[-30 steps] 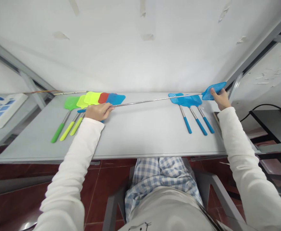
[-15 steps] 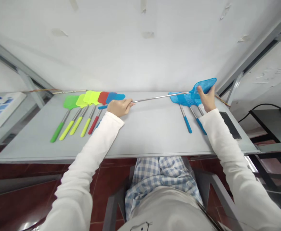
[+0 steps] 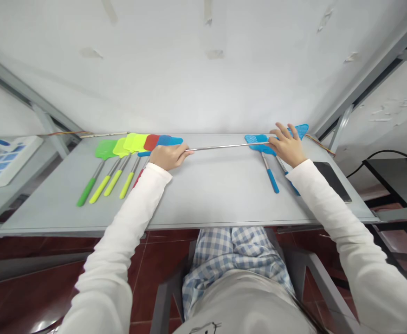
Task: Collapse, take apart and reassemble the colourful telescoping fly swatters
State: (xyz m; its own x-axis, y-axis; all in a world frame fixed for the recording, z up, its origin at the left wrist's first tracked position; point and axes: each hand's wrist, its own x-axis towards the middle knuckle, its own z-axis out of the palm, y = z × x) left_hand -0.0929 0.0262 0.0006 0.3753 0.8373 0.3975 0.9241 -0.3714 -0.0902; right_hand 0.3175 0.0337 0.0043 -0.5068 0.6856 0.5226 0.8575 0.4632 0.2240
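My left hand (image 3: 167, 157) is closed around a blue fly swatter (image 3: 226, 147) where its handle meets the thin metal shaft. The swatter lies level across the table, its shaft pulled out long. At its head end, the thumb and a finger of my right hand (image 3: 289, 148) pinch it, the other fingers raised; this hand covers much of the blue mesh head (image 3: 302, 131). Under and beside that hand lie blue fly swatters (image 3: 258, 140). Left of my left hand are a green swatter (image 3: 106, 149), several yellow-green ones (image 3: 138, 142), and a red one (image 3: 151, 142).
The grey table (image 3: 217, 199) stands against a white wall. A black phone-like slab (image 3: 332, 182) lies by my right forearm. Metal frame posts rise at both sides, and a white panel with blue squares (image 3: 6, 162) sits at far left.
My right hand has turned over and shifted slightly left, from the swatter's head toward its neck. The head end has come down. My left hand has moved slightly left.
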